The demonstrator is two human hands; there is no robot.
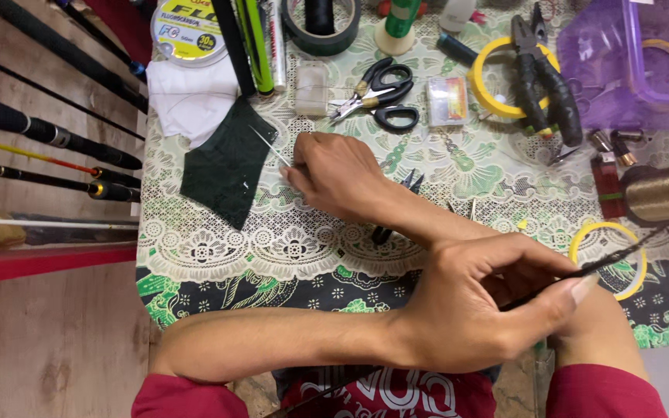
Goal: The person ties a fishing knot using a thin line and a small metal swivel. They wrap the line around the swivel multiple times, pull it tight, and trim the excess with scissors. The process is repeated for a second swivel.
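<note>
— What's over on the far left, off the table?

— Fishing rods (56, 138) laid side by side on the wooden floor, dark blanks with a thin yellow and red one among them. Then the table edge, covered in a lace-patterned cloth (288, 248) in green and white.

— And on the cloth itself?

— At the top left a round spool of line (189, 31), a white rag (191, 97) under it, and a dark green patch of fabric (226, 162) lying flat just beside the rag. The arms are crossed, so the right hand (338, 176) comes next. It's pinched shut on a thin pale rod tip (271, 147), which slants up over the green patch.

— Anything near that hand?

— Black-handled scissors (385, 93) above it, a small clear box (447, 101) beside them, and a yellow tape ring (497, 81) with black pliers (543, 77) lying across it.

— The other hand?

— The left hand (489, 302) is nearer us, low and right of centre, thumb and fingers closed on a slim dark rod section (621, 251) that runs up and right over another yellow ring (609, 259).

— Are the pale tip and dark section one piece?

— I can't tell; the arms hide the stretch between. At the far right are a spool of bronze thread (656, 193) and a purple plastic tub (629, 70).
</note>
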